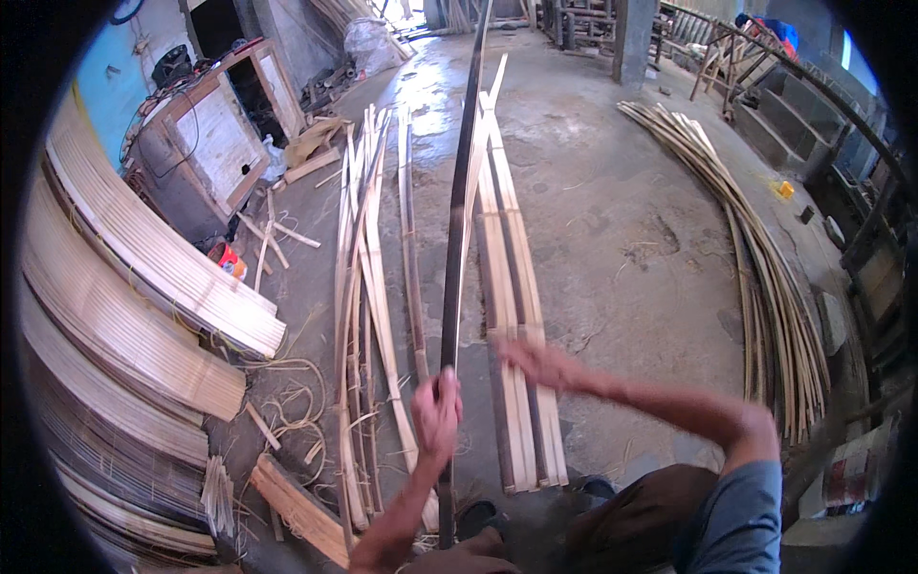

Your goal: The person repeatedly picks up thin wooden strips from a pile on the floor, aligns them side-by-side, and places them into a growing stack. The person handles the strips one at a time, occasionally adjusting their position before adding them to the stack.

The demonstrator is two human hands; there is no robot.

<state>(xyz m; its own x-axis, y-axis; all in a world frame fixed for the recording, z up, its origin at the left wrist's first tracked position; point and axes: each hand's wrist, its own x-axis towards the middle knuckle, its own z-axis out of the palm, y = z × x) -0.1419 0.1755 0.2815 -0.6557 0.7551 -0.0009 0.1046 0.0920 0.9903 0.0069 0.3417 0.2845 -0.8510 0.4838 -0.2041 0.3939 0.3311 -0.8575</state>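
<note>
A long bamboo strip [456,239], dark on one face and pale along its edge, stands up in front of me and runs far up the view. My left hand [437,411] is closed around its lower part. To the right of that strip is my right hand [540,365], over a row of pale split bamboo strips [521,421] lying side by side on the floor. Motion smears its fingers, so their grip is unclear; a gap shows between it and the held strip. More bamboo strips [356,383] lie loosely to the left of my left hand.
Stacked bundles of slats [143,239] line the left side. Beyond them stand a worn cabinet [215,143] and a red bucket [228,258]. A wooden block [301,507] lies near my left forearm. Curved bamboo strips [755,277] are heaped at right, near a yellow object [785,189].
</note>
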